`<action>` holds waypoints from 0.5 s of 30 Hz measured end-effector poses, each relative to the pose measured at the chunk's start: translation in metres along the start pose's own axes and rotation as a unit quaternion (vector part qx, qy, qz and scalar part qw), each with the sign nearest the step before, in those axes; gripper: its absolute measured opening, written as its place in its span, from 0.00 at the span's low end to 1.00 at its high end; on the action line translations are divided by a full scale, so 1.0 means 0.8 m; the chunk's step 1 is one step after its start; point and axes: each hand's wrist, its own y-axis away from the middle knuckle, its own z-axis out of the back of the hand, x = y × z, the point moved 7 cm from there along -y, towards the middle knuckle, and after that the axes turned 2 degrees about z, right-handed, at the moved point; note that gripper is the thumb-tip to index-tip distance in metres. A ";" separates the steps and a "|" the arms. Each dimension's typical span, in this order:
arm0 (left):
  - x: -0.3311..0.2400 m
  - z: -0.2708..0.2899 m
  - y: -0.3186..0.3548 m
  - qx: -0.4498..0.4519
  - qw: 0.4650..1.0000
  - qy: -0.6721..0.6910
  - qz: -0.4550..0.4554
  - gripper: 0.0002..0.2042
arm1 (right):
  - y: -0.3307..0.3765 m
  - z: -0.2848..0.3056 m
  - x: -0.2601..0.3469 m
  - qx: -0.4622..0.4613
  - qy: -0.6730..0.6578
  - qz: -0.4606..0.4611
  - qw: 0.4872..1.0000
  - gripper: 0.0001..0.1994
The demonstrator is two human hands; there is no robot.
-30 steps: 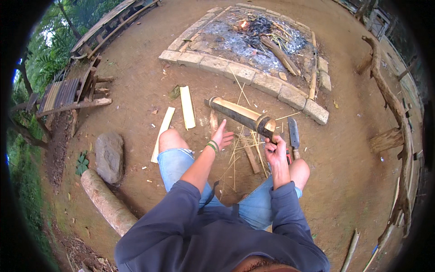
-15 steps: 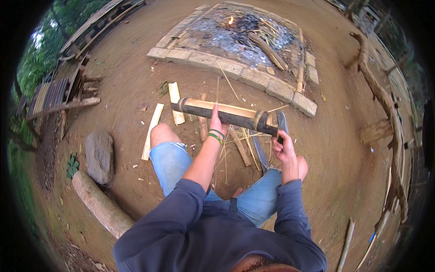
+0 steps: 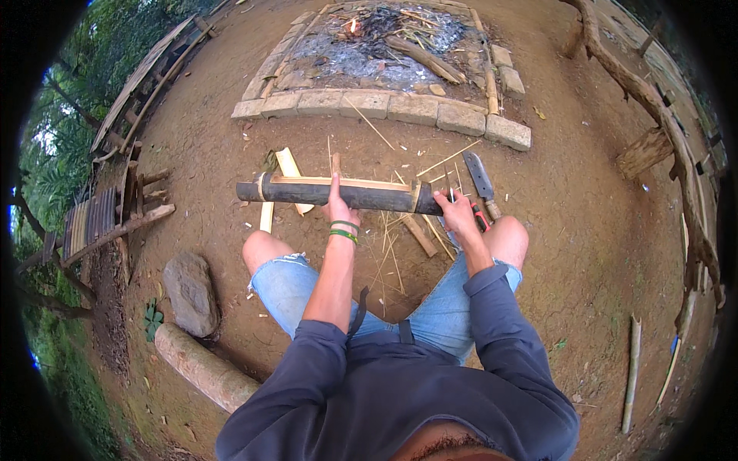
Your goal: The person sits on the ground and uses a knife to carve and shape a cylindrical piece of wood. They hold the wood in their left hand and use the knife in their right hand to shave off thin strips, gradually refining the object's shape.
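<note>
A dark bamboo tube (image 3: 330, 194) with a long pale opening along its top lies almost level in front of me. Bands are tied around it near both ends. My left hand (image 3: 338, 206) wraps its middle from the near side, thumb up. Closed at its right end is my right hand (image 3: 458, 217), fingers against the dark wall. Just beside that hand a red and black handle (image 3: 480, 217) shows; whether the hand touches it, I cannot tell. A broad-bladed chopping knife (image 3: 478, 175) with a wooden handle lies on the ground beyond my right knee.
Split bamboo pieces (image 3: 290, 173) and thin strips (image 3: 392, 257) lie on the dirt around the tube. Ahead, a stone-edged fire pit (image 3: 411, 109) holds ash and a small flame. A grey rock (image 3: 191, 294) and a log (image 3: 206, 367) sit at my left.
The tube has gone from sloping down at the right to nearly level, shifting left in view. My right hand has turned at its end. The red and black handle now shows.
</note>
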 end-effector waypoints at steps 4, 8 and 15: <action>-0.013 0.006 -0.001 0.132 0.990 0.031 0.029 0.23 | -0.001 -0.012 0.002 0.046 -0.125 -0.057 0.989 0.11; -0.033 0.018 -0.031 0.116 0.993 0.000 0.037 0.31 | -0.009 -0.023 0.007 0.109 -0.260 -0.093 0.955 0.16; -0.068 0.020 -0.037 0.030 0.996 -0.088 0.018 0.37 | -0.007 -0.024 0.017 0.115 -0.159 -0.070 0.978 0.21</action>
